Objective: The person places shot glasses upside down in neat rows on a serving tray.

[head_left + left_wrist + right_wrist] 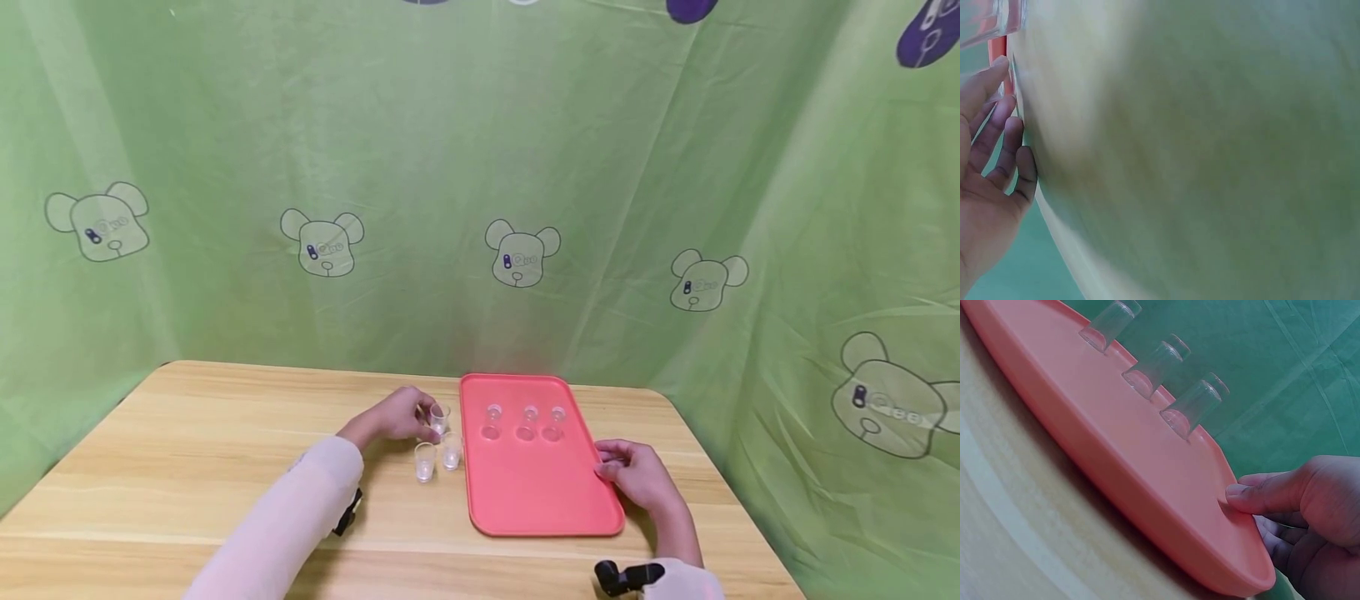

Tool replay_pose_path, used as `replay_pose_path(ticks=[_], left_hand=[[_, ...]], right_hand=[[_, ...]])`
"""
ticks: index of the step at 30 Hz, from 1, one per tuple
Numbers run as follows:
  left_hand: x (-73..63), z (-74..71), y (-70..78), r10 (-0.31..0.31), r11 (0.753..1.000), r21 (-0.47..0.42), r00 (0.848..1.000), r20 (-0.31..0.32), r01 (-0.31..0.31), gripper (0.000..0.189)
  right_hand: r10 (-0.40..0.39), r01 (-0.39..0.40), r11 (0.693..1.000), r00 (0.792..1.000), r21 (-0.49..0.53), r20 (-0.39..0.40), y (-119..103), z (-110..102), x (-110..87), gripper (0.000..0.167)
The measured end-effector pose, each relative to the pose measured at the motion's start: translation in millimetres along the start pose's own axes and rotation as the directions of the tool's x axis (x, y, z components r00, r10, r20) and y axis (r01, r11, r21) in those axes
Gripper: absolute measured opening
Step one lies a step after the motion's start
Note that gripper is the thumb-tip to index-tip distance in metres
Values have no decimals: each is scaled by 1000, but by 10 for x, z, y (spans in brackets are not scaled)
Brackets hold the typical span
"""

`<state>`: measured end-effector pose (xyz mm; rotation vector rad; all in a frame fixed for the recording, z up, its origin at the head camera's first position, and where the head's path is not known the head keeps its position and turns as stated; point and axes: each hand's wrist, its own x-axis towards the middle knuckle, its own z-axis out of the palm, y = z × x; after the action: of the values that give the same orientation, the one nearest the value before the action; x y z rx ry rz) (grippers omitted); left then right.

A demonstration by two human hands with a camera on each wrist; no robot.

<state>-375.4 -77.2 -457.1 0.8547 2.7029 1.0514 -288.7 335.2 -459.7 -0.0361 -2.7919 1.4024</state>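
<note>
On the table, my left hand (403,414) has thumb and fingers about a small clear shot glass (440,414), pinching it just left of the red tray (540,496). Two more upright glasses, a front one (424,463) and one nearer the tray (452,452), stand close by. In the left wrist view the left hand (991,169) is at the edge, with part of a clear glass (1013,15) above it. My right hand (1322,519) pinches the tray's right rim, thumb on top and fingers underneath. Three upside-down glasses (1191,407) stand in a row on the tray.
The tray lies on a light wooden table (225,467), its far end close to the table's back edge. A green curtain (420,317) printed with bear heads hangs behind and along the sides. Black wrist devices (628,577) are on both forearms.
</note>
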Motion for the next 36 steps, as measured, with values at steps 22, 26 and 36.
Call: replay_pose_path(ticks=[22, 26, 36], left_hand=[[101, -303, 393, 95, 991, 89, 995, 21, -96, 24], [173, -306, 531, 136, 984, 111, 990, 29, -138, 20], [341, -263, 915, 166, 972, 158, 984, 64, -175, 18]], right_hand=[[-32, 32, 999, 999, -4, -3, 0, 4, -8, 39], [-33, 33, 999, 999, -3, -4, 0, -4, -9, 39], [-30, 30, 1000, 1000, -7, -2, -8, -3, -10, 39]])
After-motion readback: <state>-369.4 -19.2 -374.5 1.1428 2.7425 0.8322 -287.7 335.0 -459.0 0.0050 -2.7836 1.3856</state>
